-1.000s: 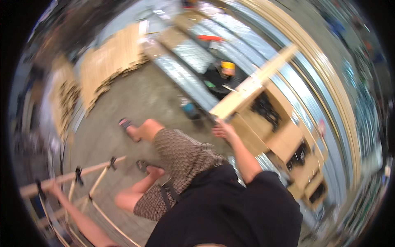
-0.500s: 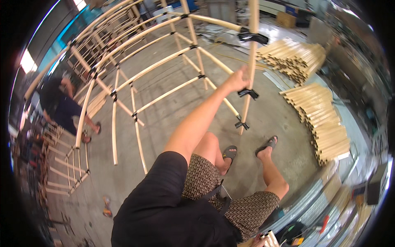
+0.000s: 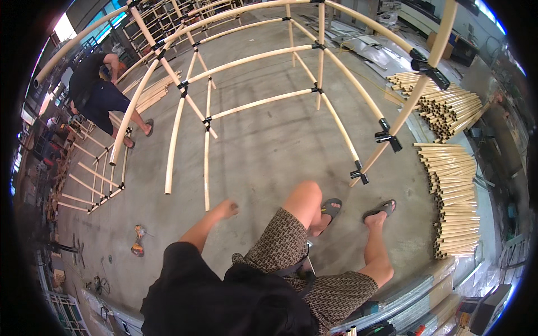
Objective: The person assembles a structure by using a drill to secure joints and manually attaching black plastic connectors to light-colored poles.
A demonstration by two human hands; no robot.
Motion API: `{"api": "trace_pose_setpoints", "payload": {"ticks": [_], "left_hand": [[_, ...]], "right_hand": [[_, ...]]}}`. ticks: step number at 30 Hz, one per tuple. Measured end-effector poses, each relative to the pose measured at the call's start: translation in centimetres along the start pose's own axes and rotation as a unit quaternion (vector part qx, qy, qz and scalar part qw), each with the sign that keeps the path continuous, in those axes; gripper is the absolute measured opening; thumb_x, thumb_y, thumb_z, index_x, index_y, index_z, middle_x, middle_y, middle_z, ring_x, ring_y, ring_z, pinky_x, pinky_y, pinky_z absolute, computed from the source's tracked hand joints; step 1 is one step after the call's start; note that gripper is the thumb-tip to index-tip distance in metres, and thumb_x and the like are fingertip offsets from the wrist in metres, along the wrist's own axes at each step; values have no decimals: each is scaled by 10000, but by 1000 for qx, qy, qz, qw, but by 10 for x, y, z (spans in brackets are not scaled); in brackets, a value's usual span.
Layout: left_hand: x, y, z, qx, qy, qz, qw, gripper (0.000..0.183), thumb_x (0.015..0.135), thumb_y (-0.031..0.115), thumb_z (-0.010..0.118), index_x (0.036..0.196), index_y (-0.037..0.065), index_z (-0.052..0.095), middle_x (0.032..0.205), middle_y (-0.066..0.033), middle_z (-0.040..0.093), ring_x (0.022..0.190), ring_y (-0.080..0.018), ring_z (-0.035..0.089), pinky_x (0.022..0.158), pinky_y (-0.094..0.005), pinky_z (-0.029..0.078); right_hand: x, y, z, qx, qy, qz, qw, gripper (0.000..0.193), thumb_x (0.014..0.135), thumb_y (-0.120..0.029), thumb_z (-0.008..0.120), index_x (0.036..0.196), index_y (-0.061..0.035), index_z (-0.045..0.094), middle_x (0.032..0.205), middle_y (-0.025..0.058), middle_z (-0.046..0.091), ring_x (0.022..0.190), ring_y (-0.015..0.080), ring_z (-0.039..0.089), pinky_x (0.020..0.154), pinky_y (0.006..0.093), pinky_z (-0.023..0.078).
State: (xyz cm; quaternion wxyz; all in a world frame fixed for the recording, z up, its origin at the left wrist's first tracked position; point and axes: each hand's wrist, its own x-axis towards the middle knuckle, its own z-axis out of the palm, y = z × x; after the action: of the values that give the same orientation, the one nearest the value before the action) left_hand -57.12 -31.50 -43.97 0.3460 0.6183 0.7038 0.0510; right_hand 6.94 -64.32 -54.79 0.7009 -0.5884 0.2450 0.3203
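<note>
My left hand [image 3: 228, 209] is over the floor, just right of the lower end of an upright cream pipe [image 3: 207, 168]. Motion smears its fingers, so their pose is unclear; no thing shows in it. The pipe belongs to a large frame of cream pipes joined by black connectors [image 3: 318, 90]. On the frame's right, a long slanting pipe [image 3: 406, 109] carries black connectors [image 3: 388, 140] with side pipes meeting them. My right hand is out of sight. The ends of a few short cream pipes [image 3: 351, 331] show at the lower edge by my lap.
Piles of cut cream pipes [image 3: 454, 196] lie at right. A co-worker [image 3: 98, 92] bends beside the frame at far left, near a smaller pipe frame [image 3: 101, 185]. An orange power drill [image 3: 138, 241] rests on the floor at left. Wrapped long stock [image 3: 403, 297] lies at lower right.
My left hand has left the slanting pipe at right and come back toward my left side. The view has shifted, and my right hand has gone below the lower edge.
</note>
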Motion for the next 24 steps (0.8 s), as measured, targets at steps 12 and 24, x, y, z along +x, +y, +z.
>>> {"api": "trace_pose_setpoints", "payload": {"ticks": [12,24], "left_hand": [[-127,-134,-138,-600,271,-96,746,762,946,654,464,1252,-40,540,1045,-160,673,885,-264,677,810,-387,564],[-78,-107,-181,-468,213,-183,838,685,923,680,488,1064,18,593,784,-55,605,549,-154,566,523,-330,507]], "right_hand": [[-23,3,-9,7,9,-34,999,358,891,-272,670,1131,-32,558,968,106,592,863,222,577,803,357,511],[-33,0,-89,66,42,-86,993,301,884,-249,662,1082,-41,571,934,97,595,844,209,577,780,343,508]]}}
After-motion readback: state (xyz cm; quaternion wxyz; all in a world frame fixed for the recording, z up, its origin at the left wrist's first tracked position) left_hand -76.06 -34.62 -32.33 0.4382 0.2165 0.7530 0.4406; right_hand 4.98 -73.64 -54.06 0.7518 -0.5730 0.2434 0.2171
